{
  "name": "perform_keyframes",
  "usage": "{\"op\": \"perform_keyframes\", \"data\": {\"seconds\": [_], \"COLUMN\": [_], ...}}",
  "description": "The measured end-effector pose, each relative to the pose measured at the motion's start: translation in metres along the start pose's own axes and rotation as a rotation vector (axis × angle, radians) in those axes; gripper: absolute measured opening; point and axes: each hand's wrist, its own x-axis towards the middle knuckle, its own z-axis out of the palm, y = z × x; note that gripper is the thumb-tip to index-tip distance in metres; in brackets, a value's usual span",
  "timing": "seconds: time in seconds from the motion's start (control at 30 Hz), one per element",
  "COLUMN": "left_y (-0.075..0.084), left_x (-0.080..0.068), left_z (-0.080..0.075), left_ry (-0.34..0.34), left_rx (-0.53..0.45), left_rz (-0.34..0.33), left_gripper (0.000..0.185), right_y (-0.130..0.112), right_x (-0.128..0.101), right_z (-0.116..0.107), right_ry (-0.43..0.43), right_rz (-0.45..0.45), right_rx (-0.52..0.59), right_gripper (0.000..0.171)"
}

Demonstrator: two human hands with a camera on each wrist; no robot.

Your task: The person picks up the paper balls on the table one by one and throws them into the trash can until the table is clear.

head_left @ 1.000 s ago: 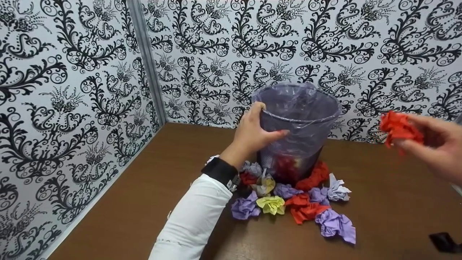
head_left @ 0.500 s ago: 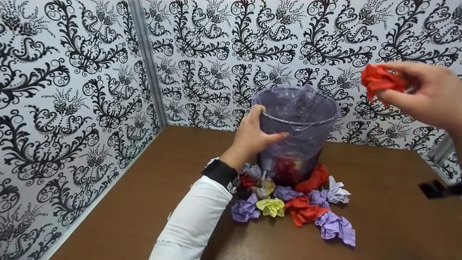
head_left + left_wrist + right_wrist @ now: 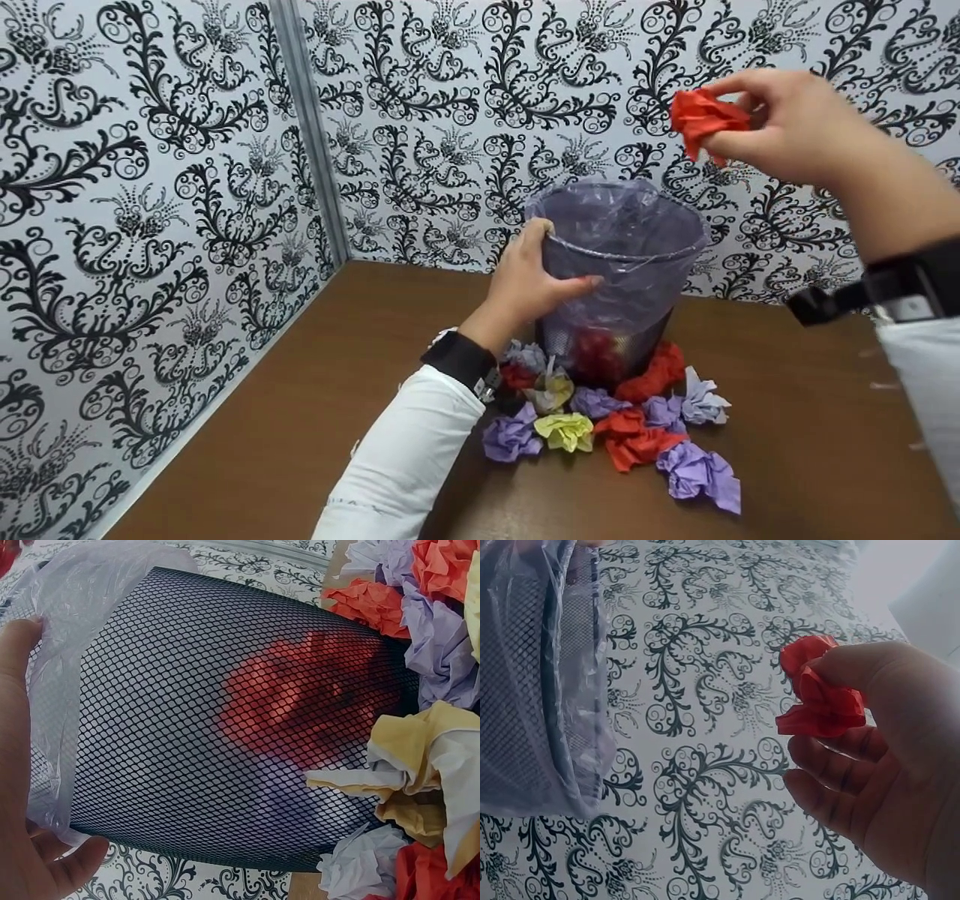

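Observation:
A black mesh bin (image 3: 611,337) (image 3: 210,727) lined with a clear plastic bag (image 3: 622,225) (image 3: 532,682) stands on the brown table (image 3: 300,420). My left hand (image 3: 529,281) (image 3: 22,787) grips its rim and side. Red paper (image 3: 300,697) shows through the mesh at the bottom. My right hand (image 3: 780,124) (image 3: 877,780) is raised above and to the right of the bin, pinching a crumpled red paper ball (image 3: 701,120) (image 3: 817,690) in its fingertips.
Several crumpled paper balls, purple (image 3: 697,476), yellow (image 3: 564,431) and red (image 3: 634,442), lie on the table around the bin's base. Patterned black-and-white walls (image 3: 150,187) close in the table at the left and back.
My right hand has lifted the red paper ball up and leftward, from beside the bin to above its right rim. The left hand has stayed on the bin.

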Motion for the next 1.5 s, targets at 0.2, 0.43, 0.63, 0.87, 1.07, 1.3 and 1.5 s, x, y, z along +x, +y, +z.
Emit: {"op": "perform_keyframes", "data": {"seconds": [0.2, 0.43, 0.63, 0.87, 1.07, 1.3, 1.5], "left_y": [0.000, 0.000, 0.000, 0.000, 0.000, 0.000, 0.000], "left_x": [-0.001, -0.001, -0.001, 0.000, 0.000, 0.000, 0.000], "left_z": [0.000, -0.001, -0.001, -0.001, -0.001, -0.001, -0.001], "left_ry": [-0.007, 0.000, 0.000, 0.005, -0.004, -0.007, 0.002], "left_rx": [-0.015, -0.030, -0.032, -0.011, -0.011, -0.009, 0.006], "left_rz": [-0.002, 0.002, 0.017, 0.025, 0.014, 0.005, 0.020], "left_gripper": [0.091, 0.089, 0.090, 0.087, 0.087, 0.088, 0.087], "right_y": [-0.003, 0.000, 0.002, 0.003, 0.008, 0.008, 0.005], "right_x": [0.020, 0.035, 0.043, 0.046, 0.046, 0.045, 0.039], "right_z": [0.021, 0.052, 0.073, 0.093, 0.102, 0.105, 0.100], "right_ry": [-0.069, -0.144, -0.234, -0.346, -0.382, -0.374, -0.365], "right_rz": [0.012, 0.040, 0.079, 0.071, 0.089, 0.085, 0.033], "right_rx": [-0.012, 0.000, 0.000, -0.061, -0.061, -0.059, -0.087], "right_gripper": [0.067, 0.067, 0.055, 0.050, 0.051, 0.053, 0.058]}}
